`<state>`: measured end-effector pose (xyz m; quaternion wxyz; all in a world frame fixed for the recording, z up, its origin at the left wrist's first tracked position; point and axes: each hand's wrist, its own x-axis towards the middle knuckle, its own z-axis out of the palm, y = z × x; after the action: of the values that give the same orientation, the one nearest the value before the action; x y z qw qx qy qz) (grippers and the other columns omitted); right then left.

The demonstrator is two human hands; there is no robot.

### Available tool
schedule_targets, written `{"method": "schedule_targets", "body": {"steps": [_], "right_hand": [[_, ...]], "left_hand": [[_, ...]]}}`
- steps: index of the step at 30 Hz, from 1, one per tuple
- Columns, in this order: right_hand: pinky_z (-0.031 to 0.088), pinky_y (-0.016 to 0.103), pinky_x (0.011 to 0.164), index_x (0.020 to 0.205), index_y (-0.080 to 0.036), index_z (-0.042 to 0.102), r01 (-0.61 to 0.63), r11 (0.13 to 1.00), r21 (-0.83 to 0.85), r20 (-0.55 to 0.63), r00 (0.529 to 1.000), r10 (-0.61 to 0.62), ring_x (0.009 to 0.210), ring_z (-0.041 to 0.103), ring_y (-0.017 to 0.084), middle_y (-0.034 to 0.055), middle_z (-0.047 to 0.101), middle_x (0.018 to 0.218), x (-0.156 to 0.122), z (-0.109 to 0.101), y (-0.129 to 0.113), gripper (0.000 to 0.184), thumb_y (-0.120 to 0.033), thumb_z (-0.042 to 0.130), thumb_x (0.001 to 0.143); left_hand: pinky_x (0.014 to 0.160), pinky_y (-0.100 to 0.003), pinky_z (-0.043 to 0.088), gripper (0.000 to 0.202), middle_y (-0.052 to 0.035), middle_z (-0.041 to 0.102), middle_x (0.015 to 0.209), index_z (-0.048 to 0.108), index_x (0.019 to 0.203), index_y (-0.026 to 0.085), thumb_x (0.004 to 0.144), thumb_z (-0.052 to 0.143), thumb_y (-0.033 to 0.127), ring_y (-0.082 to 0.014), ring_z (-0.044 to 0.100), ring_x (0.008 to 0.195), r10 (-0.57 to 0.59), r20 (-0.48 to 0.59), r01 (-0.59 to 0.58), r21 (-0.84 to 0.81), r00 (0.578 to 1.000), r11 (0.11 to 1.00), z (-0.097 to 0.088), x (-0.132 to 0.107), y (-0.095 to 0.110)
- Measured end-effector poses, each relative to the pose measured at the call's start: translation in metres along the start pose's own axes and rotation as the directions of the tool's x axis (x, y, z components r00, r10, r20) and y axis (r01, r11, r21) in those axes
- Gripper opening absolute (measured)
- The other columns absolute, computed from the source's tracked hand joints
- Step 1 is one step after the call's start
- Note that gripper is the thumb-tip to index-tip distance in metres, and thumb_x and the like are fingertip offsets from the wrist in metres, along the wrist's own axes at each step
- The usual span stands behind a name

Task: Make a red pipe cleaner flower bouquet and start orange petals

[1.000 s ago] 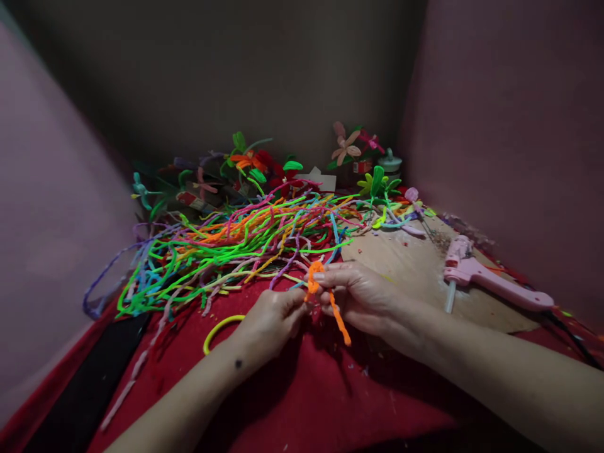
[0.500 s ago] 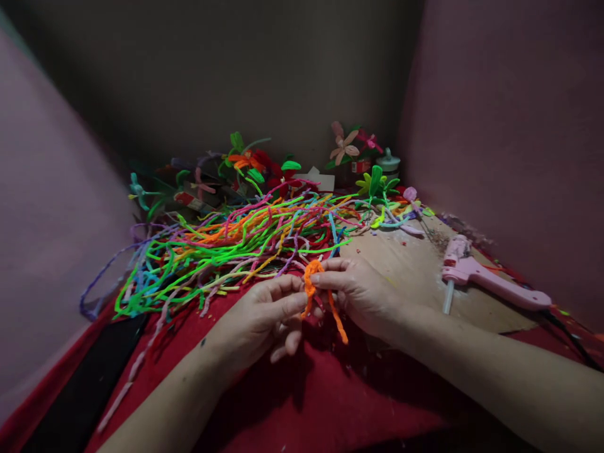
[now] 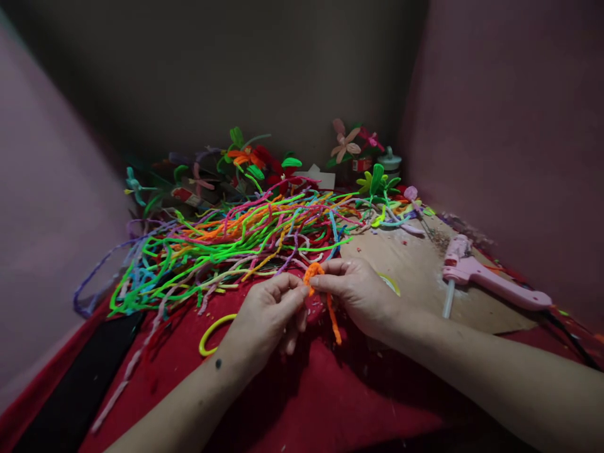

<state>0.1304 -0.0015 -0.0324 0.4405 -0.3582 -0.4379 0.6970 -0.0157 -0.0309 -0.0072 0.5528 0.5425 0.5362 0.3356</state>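
Observation:
An orange pipe cleaner [image 3: 335, 321] is bent into a small twisted loop at the top, with one tail hanging down. My left hand [image 3: 276, 308] pinches the left side of that loop between thumb and forefinger. On the other side, my right hand [image 3: 356, 289] grips it with thumb and fingertips, the tail dangling beside the palm. Part of the loop is hidden behind the fingertips. Just behind both hands lies a heap of coloured pipe cleaners [image 3: 226, 242], mostly green, orange and pink.
A pink glue gun [image 3: 495, 283] rests on a brown board [image 3: 419, 270] at the right. Pipe-cleaner flowers [image 3: 346, 146] stand at the back. Beside my left wrist is a yellow ring [image 3: 205, 340]. A long black object [image 3: 80, 384] lies at left on the red cloth [image 3: 330, 402].
The loop of the orange pipe cleaner looks smaller and is more covered by my fingers. My left fingers have closed in more, and a yellow ring now shows beside that wrist.

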Motion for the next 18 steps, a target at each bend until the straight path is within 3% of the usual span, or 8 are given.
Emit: {"method": "schedule_targets", "body": {"steps": [5,10,12,15,18], "right_hand": [[0.036,0.02,0.048,0.073,-0.015,0.062,0.004,1.0,0.013,0.075,0.997,-0.005,0.048,0.046,0.006,-0.0027,0.056,0.061,0.0,0.0,-0.005,0.02,-0.032,0.07,0.067],[0.028,0.018,0.037,0.058,-0.013,0.057,-0.125,0.968,-0.216,0.177,0.97,0.165,0.037,0.038,0.003,-0.0041,0.05,0.047,-0.006,0.002,-0.012,0.016,-0.022,0.068,0.066],[0.031,0.018,0.037,0.062,-0.013,0.058,-0.134,0.97,-0.202,0.212,0.961,0.177,0.037,0.041,0.004,-0.0025,0.054,0.05,-0.008,0.002,-0.013,0.015,-0.024,0.066,0.069],[0.042,0.02,0.043,0.075,-0.015,0.058,-0.048,0.998,-0.035,0.216,0.975,0.054,0.046,0.052,0.008,0.0003,0.062,0.061,-0.01,0.004,-0.016,0.016,-0.03,0.063,0.076],[0.046,0.023,0.054,0.077,-0.017,0.056,0.208,0.978,-0.036,0.067,0.976,-0.205,0.055,0.056,0.01,0.0,0.063,0.065,-0.011,0.003,-0.019,0.015,-0.03,0.062,0.079]], "left_hand": [[0.031,-0.013,0.026,0.023,0.0052,0.055,0.048,0.052,0.072,0.015,0.082,0.055,0.036,-0.0028,0.039,0.029,0.084,-0.089,-0.086,-0.022,0.993,0.996,-0.005,-0.001,0.002],[0.033,-0.015,0.029,0.024,0.0048,0.056,0.05,0.05,0.07,0.016,0.082,0.055,0.036,-0.0034,0.041,0.03,0.113,-0.108,-0.112,0.01,0.988,0.994,-0.011,0.0,0.004],[0.033,-0.015,0.03,0.021,0.0052,0.057,0.05,0.05,0.072,0.016,0.081,0.055,0.035,-0.0042,0.043,0.03,0.111,-0.095,-0.108,0.034,0.989,0.994,-0.013,0.0,0.004],[0.033,-0.014,0.03,0.018,0.0069,0.054,0.045,0.05,0.072,0.017,0.08,0.055,0.033,-0.0043,0.042,0.029,0.121,-0.103,-0.115,0.068,0.987,0.991,-0.013,-0.001,0.004],[0.032,-0.014,0.028,0.016,0.0073,0.054,0.045,0.049,0.073,0.017,0.079,0.054,0.03,-0.0038,0.041,0.028,0.13,-0.109,-0.121,0.085,0.985,0.989,-0.011,-0.002,0.005]]}}
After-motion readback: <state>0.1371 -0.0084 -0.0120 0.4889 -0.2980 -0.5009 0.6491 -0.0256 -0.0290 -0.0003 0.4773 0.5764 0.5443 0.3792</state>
